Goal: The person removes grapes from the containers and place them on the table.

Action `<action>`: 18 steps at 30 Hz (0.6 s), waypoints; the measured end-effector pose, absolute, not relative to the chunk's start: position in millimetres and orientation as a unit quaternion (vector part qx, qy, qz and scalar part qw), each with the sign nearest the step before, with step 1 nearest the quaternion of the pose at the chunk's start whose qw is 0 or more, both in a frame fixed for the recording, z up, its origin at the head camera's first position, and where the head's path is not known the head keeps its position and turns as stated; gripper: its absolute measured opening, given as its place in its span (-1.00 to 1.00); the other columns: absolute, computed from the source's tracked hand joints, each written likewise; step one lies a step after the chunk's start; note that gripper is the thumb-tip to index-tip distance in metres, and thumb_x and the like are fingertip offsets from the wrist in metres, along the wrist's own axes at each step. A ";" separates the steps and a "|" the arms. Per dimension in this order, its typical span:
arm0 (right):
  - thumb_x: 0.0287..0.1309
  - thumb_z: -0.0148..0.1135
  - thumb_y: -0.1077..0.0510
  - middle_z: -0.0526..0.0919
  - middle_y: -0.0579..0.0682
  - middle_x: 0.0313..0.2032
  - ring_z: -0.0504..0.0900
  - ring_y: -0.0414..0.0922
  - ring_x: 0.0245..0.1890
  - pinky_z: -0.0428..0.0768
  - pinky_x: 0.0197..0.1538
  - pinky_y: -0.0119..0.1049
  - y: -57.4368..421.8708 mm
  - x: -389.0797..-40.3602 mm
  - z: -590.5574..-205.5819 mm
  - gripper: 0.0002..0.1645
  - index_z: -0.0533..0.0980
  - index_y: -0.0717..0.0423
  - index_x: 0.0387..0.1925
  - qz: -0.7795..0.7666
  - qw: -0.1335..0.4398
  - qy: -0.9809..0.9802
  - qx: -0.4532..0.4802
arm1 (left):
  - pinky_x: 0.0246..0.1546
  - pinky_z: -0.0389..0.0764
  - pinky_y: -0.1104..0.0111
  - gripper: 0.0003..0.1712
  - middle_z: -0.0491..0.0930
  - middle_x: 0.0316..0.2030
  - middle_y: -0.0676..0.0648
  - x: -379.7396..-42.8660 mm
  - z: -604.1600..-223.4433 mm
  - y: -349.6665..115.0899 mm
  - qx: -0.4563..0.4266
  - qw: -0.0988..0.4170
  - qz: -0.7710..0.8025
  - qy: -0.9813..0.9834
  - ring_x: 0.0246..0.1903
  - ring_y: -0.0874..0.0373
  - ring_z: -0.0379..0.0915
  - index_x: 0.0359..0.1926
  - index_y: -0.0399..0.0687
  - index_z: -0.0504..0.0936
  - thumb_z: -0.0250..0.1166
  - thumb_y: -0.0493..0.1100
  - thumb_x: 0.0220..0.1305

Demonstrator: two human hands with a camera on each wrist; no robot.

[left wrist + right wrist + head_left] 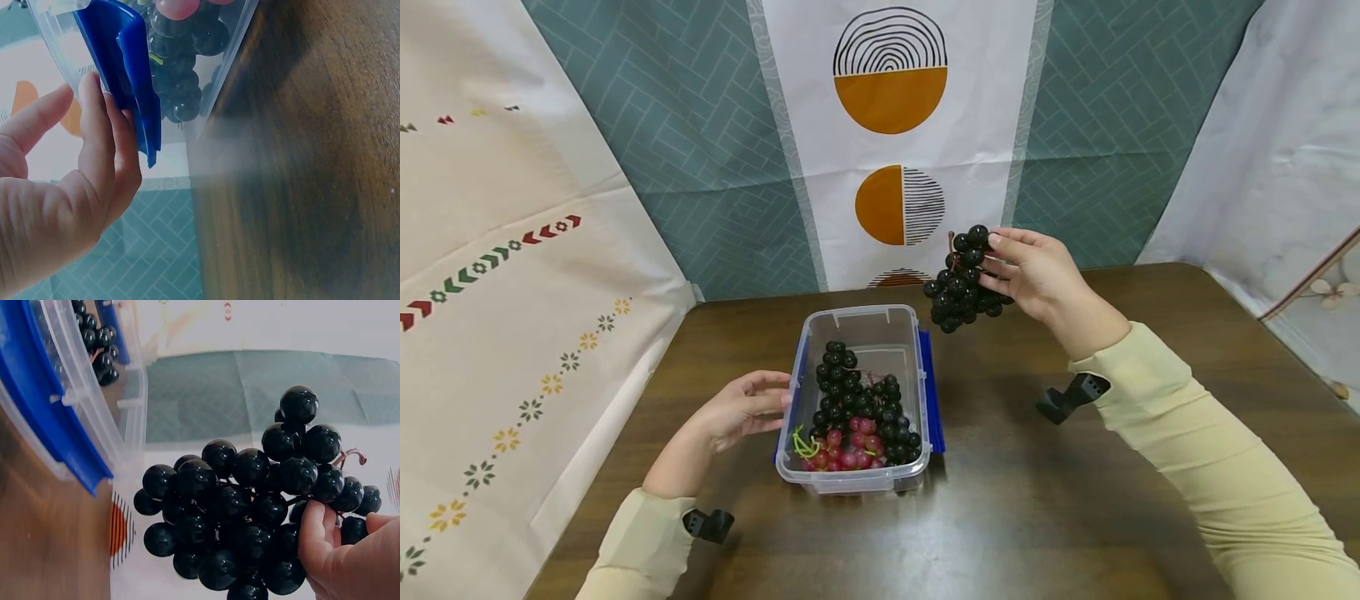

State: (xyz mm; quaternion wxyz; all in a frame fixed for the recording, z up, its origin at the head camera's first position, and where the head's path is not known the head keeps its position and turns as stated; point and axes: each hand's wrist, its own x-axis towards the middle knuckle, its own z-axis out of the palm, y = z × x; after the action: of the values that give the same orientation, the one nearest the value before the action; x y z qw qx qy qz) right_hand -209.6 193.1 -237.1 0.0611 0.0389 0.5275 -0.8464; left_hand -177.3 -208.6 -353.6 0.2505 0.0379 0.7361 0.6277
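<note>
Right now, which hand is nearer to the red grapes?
Left. The left hand is at the left side of the box, near the red grapes inside; the right hand holds black grapes farther off, beyond its right side.

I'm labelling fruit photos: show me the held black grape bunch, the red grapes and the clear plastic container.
Held black grape bunch [228, 501], right wrist view: a grape mid-bunch.
Red grapes [848, 459], head view: a grape mid-cluster.
Clear plastic container [842, 479], head view: its near rim.
</note>
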 end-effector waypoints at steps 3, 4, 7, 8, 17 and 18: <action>0.25 0.15 0.25 0.61 -0.13 -0.37 0.59 -0.17 -0.30 0.61 -0.27 -0.30 203.2 -210.8 -237.0 -0.93 0.46 0.09 -0.23 -0.854 0.057 0.515 0.041 | -0.09 0.60 0.30 -0.41 0.55 -0.18 0.03 -178.7 -352.3 -209.5 0.039 0.250 0.625 0.738 -0.16 0.23 0.54 0.27 -0.37 0.17 0.17 -0.25 0.33; 0.25 0.15 0.25 0.61 -0.13 -0.37 0.60 -0.17 -0.30 0.61 -0.27 -0.30 206.3 -211.6 -237.3 -0.95 0.47 0.09 -0.25 -0.855 0.055 0.514 0.041 | -0.09 0.60 0.30 -0.41 0.54 -0.18 0.03 -179.0 -352.0 -209.7 0.038 0.249 0.625 0.739 -0.16 0.24 0.54 0.27 -0.37 0.17 0.17 -0.25 0.33; 0.26 0.12 0.24 0.62 -0.12 -0.38 0.62 -0.19 -0.30 0.62 -0.27 -0.30 214.9 -212.8 -239.3 -0.95 0.50 0.07 -0.31 -0.852 0.039 0.520 0.041 | -0.09 0.60 0.30 -0.41 0.54 -0.18 0.03 -179.6 -351.9 -210.0 0.038 0.248 0.626 0.738 -0.16 0.24 0.54 0.27 -0.36 0.17 0.17 -0.25 0.33; 0.27 0.11 0.24 0.61 -0.12 -0.39 0.63 -0.19 -0.31 0.62 -0.27 -0.31 217.7 -213.2 -240.4 -0.94 0.50 0.06 -0.32 -0.850 0.033 0.523 0.041 | -0.09 0.60 0.30 -0.40 0.54 -0.18 0.03 -179.5 -352.2 -210.0 0.038 0.249 0.627 0.737 -0.16 0.24 0.54 0.27 -0.36 0.17 0.18 -0.24 0.33; 0.22 0.17 0.25 0.65 -0.09 -0.44 0.67 -0.20 -0.36 0.65 -0.33 -0.29 248.5 -218.8 -250.9 -0.91 0.54 0.07 -0.40 -0.861 0.001 0.507 0.045 | -0.08 0.60 0.30 -0.38 0.57 -0.17 0.01 -176.7 -353.8 -209.4 0.041 0.256 0.624 0.737 -0.15 0.21 0.56 0.28 -0.36 0.15 0.18 -0.21 0.33; 0.20 0.19 0.25 0.65 -0.08 -0.44 0.67 -0.20 -0.36 0.65 -0.34 -0.28 253.2 -219.9 -252.2 -0.92 0.54 0.07 -0.41 -0.864 -0.001 0.502 0.045 | -0.08 0.60 0.30 -0.38 0.57 -0.16 0.01 -177.0 -353.4 -209.0 0.042 0.256 0.625 0.736 -0.15 0.21 0.56 0.28 -0.36 0.15 0.18 -0.22 0.33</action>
State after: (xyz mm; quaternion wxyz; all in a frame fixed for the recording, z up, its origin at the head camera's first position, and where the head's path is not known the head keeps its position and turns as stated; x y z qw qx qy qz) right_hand -219.9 253.2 -252.2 -0.0008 0.0445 0.5017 -0.8639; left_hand -177.0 -209.0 -353.4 0.2556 0.0415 0.7362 0.6252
